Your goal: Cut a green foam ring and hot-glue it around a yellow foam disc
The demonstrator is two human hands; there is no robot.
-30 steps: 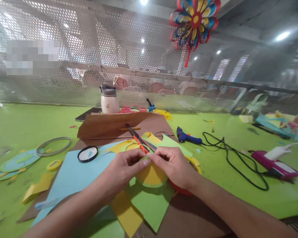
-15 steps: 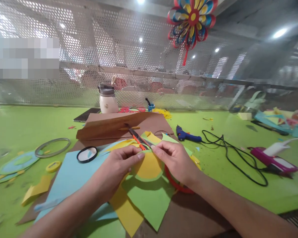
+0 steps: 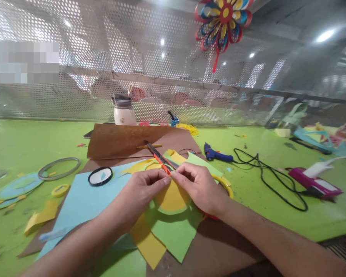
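My left hand [image 3: 145, 186] and my right hand [image 3: 200, 188] pinch the upper edge of a yellow paper disc with a green rim [image 3: 173, 198], their fingertips almost meeting. Fingers of both are closed on the paper. Under the disc lie a green paper sheet [image 3: 177, 234] and a yellow paper strip [image 3: 150, 244]. Just beyond my fingertips rests a long black-and-orange tool [image 3: 158, 155], its near end partly hidden. A yellow ring [image 3: 227, 186] shows beside my right hand, which mostly covers a red ring beneath.
Brown cardboard [image 3: 127, 140] and a light blue sheet [image 3: 80, 196] lie underneath. Leftward are a black-rimmed round piece [image 3: 100, 177], a grey hoop [image 3: 59, 169] and a yellow tape roll [image 3: 60, 190]. A blue glue gun [image 3: 217, 154] trails its cord rightward towards a purple power strip [image 3: 314, 182]. A bottle [image 3: 123, 111] stands behind.
My fingertips have come closer together along the disc's upper edge. More of the yellow ring shows by my right hand, and less of the red one. The view has shifted slightly.
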